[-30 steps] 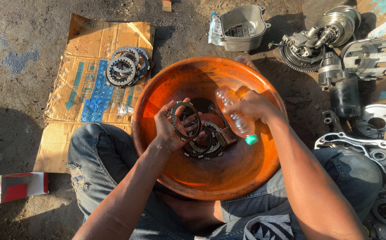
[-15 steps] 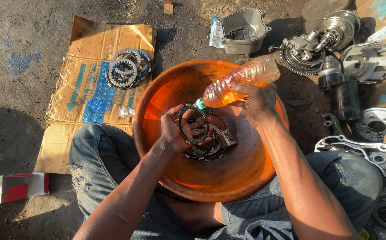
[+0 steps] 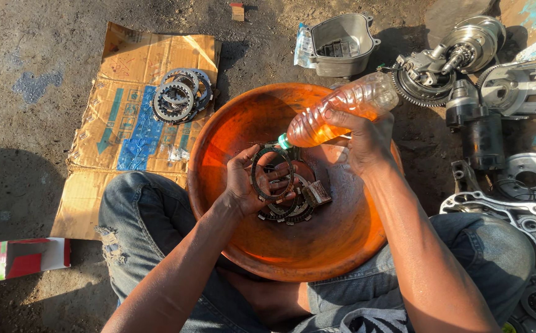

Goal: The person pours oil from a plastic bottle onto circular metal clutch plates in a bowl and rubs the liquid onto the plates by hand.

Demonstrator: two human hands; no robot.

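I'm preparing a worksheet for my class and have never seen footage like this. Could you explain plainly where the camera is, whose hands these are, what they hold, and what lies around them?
The single picture comes from a camera worn on a person's head, looking down at their own two bare hands and their knees in jeans. The person sits on dirt ground with a large orange bowl in front of them. The left hand holds a toothed metal ring over the bowl, its fingers passing through the ring. The right hand grips a clear plastic bottle of amber liquid, tilted with its green cap pointing down at the ring. More rings and a small metal part lie in the bowl. To the left, flattened cardboard carries a stack of similar rings. To the right lie engine parts and a grey metal cover.
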